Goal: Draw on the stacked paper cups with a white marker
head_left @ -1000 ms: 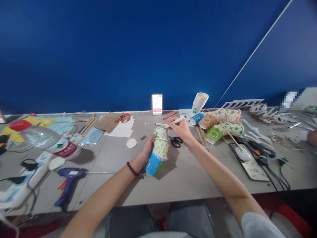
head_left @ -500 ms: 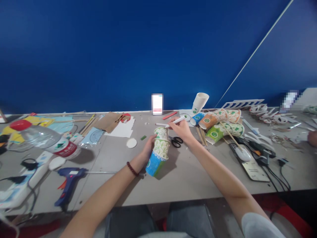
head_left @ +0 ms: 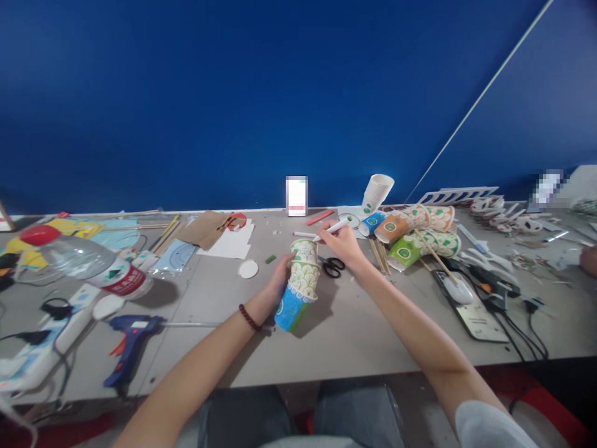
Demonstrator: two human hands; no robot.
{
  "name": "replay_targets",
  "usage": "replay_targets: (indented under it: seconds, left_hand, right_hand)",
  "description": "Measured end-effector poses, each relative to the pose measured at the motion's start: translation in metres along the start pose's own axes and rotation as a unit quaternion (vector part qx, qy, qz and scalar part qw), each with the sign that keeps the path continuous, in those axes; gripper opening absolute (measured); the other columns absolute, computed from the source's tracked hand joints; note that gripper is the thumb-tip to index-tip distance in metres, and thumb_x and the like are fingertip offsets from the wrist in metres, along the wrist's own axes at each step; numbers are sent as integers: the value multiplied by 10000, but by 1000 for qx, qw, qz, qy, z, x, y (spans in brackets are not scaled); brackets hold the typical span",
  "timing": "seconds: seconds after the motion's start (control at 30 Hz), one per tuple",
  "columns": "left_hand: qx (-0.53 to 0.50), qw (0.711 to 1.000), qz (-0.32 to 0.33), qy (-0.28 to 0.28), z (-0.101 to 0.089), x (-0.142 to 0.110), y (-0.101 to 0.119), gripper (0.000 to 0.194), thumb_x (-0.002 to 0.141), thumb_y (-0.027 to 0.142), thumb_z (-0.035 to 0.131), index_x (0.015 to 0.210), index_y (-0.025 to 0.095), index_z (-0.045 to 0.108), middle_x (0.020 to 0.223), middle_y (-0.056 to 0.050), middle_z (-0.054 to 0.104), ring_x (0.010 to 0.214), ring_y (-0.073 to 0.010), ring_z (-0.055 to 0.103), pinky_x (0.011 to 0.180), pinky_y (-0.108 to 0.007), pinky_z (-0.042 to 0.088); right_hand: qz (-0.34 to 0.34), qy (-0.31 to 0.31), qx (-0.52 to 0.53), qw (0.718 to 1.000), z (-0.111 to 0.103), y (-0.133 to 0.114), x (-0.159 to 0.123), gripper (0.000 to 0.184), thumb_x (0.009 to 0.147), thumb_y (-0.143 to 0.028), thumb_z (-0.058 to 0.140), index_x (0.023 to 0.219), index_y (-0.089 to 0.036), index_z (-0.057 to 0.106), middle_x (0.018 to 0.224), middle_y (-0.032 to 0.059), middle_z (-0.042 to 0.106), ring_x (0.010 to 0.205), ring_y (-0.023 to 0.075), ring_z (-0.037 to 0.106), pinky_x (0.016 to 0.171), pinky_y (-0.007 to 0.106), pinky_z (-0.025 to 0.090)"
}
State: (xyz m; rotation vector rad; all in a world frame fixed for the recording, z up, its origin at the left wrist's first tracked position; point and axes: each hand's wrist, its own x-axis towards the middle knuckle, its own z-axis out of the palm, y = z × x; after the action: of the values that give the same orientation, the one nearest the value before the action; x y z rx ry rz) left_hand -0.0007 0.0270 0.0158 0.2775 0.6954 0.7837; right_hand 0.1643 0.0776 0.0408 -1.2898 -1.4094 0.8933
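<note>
My left hand (head_left: 280,274) is closed around a column of joined paper cups (head_left: 303,283), its lower end blue and its upper part patterned in green and white. The column leans slightly, top end away from me. A white marker (head_left: 334,228) with a green end is gripped in my right hand (head_left: 344,244), its tip at the rim of the topmost cup. Whether the tip touches the rim I cannot tell. Black-handled scissors (head_left: 333,267) lie just right of the cups, their blades partly hidden. A white disc (head_left: 248,269) and a small green piece (head_left: 270,259) rest to the left.
To the left are a blue glue gun (head_left: 133,342), a power strip (head_left: 40,351) and a plastic bottle (head_left: 107,264). Decorated cups (head_left: 394,227) and a white cup stack (head_left: 377,193) stand or lie at the right. A mouse (head_left: 459,290) sits farther right, near cables.
The marker tip and my right hand have shifted very slightly at the cup rim. The cup column and my left hand stay practically in place.
</note>
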Motion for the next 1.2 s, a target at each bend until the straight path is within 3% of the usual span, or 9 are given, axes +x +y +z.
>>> replay_targets:
  seconds: [0.77,0.97,1.2]
  left_hand:
    - [3,1000,1,5,0,1,1,441,883,384,421,1060,80,686,771,-139,730,644,-246,690,644,-353,548]
    - [-7,1000,14,21,-4,1,2,445,865,395,437,1053,80,688,759,-141,726,637,-249,687,623,-350,547]
    - [-1,999,20,37,-5,-1,3,469,871,425,426,1042,71,681,741,-149,718,644,-263,687,616,-366,548]
  right_hand:
    - [12,-4,-20,1000,-3,2,3,64,678,-247,588,656,-191,611,589,0,647,617,163,639,612,261,539]
    - [0,17,24,1000,-3,1,4,90,694,-282,602,690,-192,603,634,21,688,672,192,695,639,278,565]
    - [-15,-8,91,996,1,-5,-1,157,715,-332,641,754,-185,604,742,35,690,726,192,721,686,282,579]
